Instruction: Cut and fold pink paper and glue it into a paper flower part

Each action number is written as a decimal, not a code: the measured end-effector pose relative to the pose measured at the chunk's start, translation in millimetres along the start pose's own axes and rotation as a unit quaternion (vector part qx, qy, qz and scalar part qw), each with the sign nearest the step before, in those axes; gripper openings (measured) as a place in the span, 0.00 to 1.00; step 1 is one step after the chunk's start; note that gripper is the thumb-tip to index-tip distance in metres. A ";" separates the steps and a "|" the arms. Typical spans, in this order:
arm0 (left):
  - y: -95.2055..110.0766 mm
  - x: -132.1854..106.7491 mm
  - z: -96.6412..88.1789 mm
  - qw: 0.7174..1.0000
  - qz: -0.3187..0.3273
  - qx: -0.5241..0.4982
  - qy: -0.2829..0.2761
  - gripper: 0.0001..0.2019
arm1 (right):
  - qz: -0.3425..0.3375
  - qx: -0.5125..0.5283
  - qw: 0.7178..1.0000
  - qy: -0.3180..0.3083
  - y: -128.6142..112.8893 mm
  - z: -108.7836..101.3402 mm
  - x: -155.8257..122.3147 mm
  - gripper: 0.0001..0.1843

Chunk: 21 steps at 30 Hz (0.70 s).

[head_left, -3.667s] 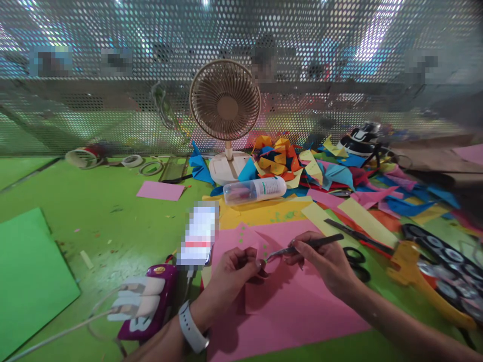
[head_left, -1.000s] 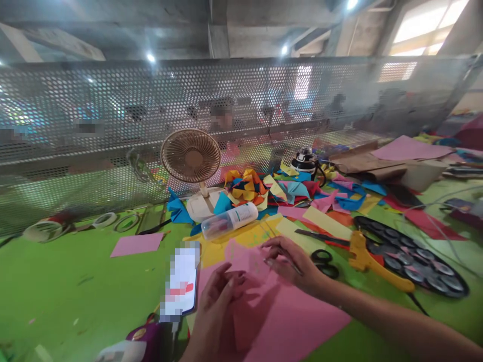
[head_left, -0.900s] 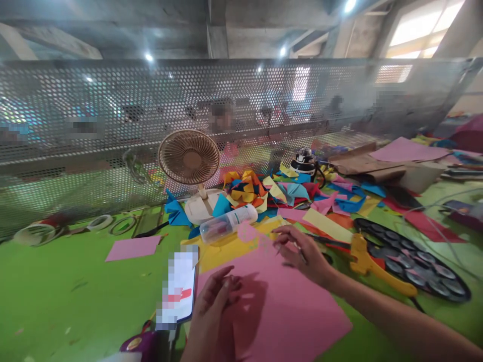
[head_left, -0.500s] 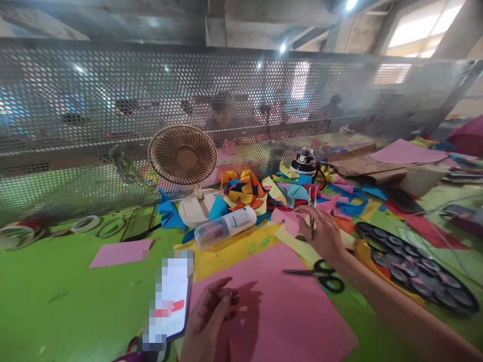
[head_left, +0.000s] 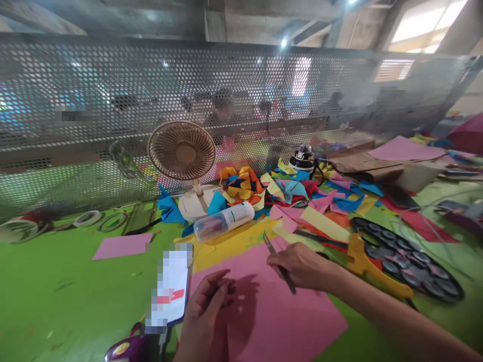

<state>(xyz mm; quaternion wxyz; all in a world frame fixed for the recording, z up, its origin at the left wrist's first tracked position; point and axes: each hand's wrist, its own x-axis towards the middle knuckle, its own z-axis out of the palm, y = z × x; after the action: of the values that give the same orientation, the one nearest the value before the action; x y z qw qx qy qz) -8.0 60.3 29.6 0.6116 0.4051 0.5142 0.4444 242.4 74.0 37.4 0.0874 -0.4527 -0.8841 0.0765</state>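
My right hand [head_left: 298, 264] is closed around a pair of metal tweezers [head_left: 277, 259], whose tips point away over a large pink paper sheet [head_left: 287, 327]. My left hand [head_left: 209, 301] hovers above the sheet's left part, thumb and fingers pinched together; whatever lies between them is too small or hidden to make out. A shadow of that hand falls on the pink sheet. Beneath the right wrist a bit of black scissors handle [head_left: 323, 255] shows; the rest is covered. Left of the left hand lies a phone [head_left: 171, 286] with its screen lit.
Behind the sheet lie a clear bottle [head_left: 224, 222], a beige fan [head_left: 183, 151] and a heap of coloured folded paper [head_left: 245, 186]. At right are a yellow curved tool [head_left: 377, 274] and a black tray [head_left: 449, 289] with round cups. A perforated metal screen [head_left: 245, 75] closes the back.
My right hand has come nearer and to the left, from the paper heap to above the pink sheet, and the tweezers have tipped from upright to slanting. The left hand has hardly moved.
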 end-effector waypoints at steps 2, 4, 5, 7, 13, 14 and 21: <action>1.0 -1.8 1.2 1.000 0.010 0.004 -0.001 0.20 | -0.025 0.000 0.999 -0.021 -11.6 0.9 -1.2 0.08; 1.8 -2.1 1.7 1.000 0.019 0.014 -0.002 0.19 | -0.049 -0.002 0.998 -0.030 -20.5 1.9 -2.5 0.10; 2.1 -1.7 1.8 1.000 0.023 0.019 -0.004 0.19 | -0.057 -0.003 0.998 -0.033 -23.8 2.2 -3.2 0.12; 2.2 -0.4 1.4 0.999 0.028 0.031 -0.011 0.19 | -0.066 -0.008 0.996 -0.051 -28.1 2.2 -4.4 0.18; 2.3 -1.1 1.0 0.997 0.042 0.048 -0.034 0.18 | -0.017 -0.054 0.994 -0.095 -26.8 0.3 -6.6 0.33; 2.9 -1.6 1.2 0.997 0.045 0.050 -0.032 0.18 | -0.006 -0.052 0.994 -0.096 -25.8 -0.2 -6.7 0.34; 3.1 -1.7 2.9 0.997 0.048 0.057 -0.025 0.18 | 0.011 -0.018 0.993 -0.119 -24.8 -5.8 -6.2 0.26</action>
<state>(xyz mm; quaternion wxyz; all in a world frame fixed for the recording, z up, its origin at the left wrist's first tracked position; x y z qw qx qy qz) -5.6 59.3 33.5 0.5787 0.4741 0.5030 0.4328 227.8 55.0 47.8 -0.0280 -0.4517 -0.8843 0.1147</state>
